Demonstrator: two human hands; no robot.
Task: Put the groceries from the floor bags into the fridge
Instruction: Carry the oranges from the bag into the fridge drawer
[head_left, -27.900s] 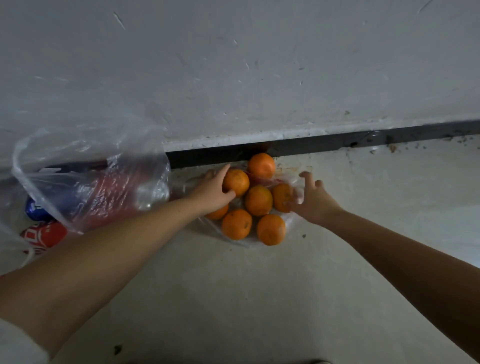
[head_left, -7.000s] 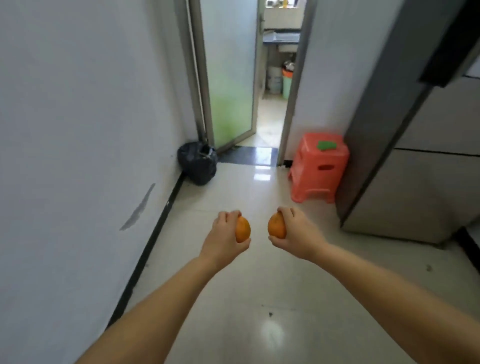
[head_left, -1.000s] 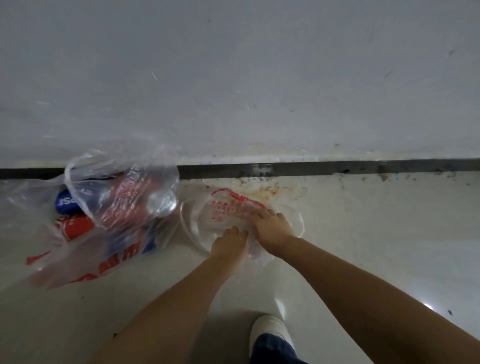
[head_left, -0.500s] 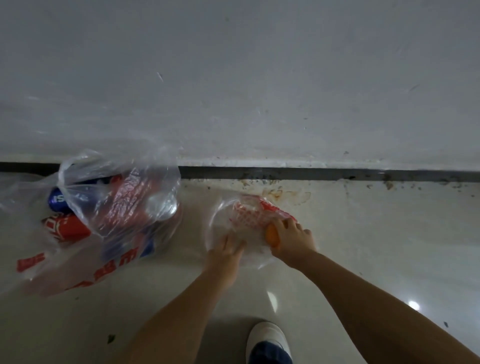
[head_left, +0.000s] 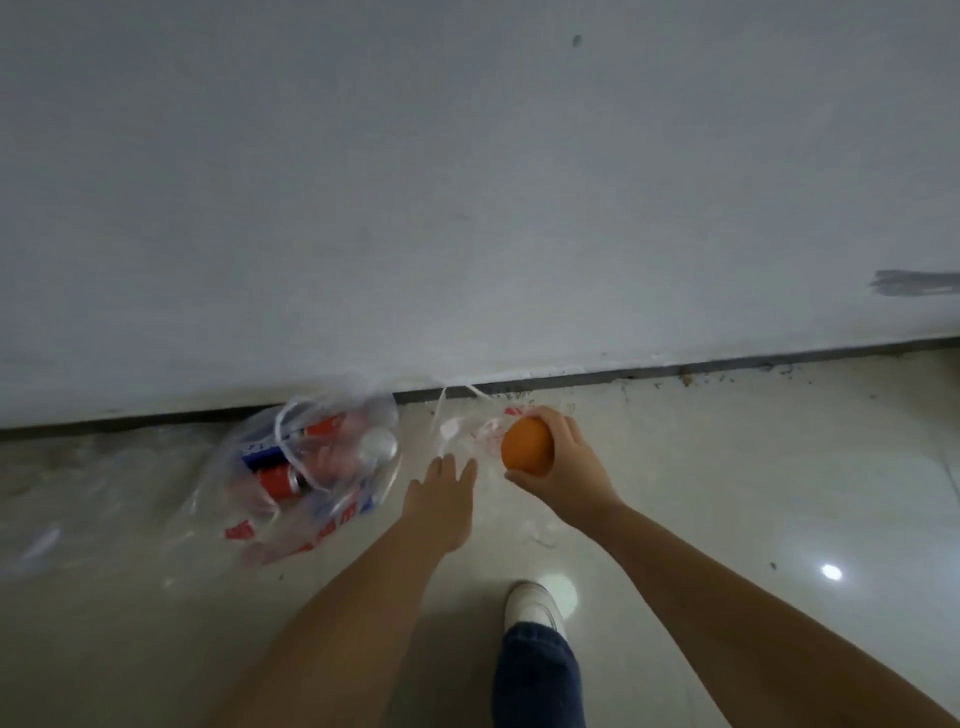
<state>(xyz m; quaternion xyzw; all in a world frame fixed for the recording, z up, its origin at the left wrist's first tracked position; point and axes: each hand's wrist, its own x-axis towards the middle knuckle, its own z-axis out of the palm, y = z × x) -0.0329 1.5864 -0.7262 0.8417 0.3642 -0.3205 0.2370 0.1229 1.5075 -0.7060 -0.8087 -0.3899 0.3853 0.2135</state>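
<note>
I have the orange (head_left: 525, 446) in my right hand (head_left: 563, 465): the fingers curl over its top and far side and the thumb closes under it, so the fruit sits well in the palm, lifted above the floor (head_left: 727, 467). Just behind it lies the small bag (head_left: 470, 431), thin clear plastic with red print, flat against the wall (head_left: 467, 208); I see no more fruit inside, but the plastic is crumpled and I cannot be sure. My left hand (head_left: 441, 493) hangs beside it with straight, loose fingers and holds nothing.

To do this step well, I think I should keep the thumb under the orange while I stand up, because a round fruit slips out easily from a grip from above only. The free hand should not go away empty: the big bag (head_left: 311, 467) to the left has cans (head_left: 278, 480) in it, red and blue, and at least one clear bottle. I would take one can on the way, gripped around its body, not pull the plastic, which may drag the rest across the floor. My shoe (head_left: 532, 605) stands close under the arms, so I must step back with care. The fridge is not in view here.
</note>
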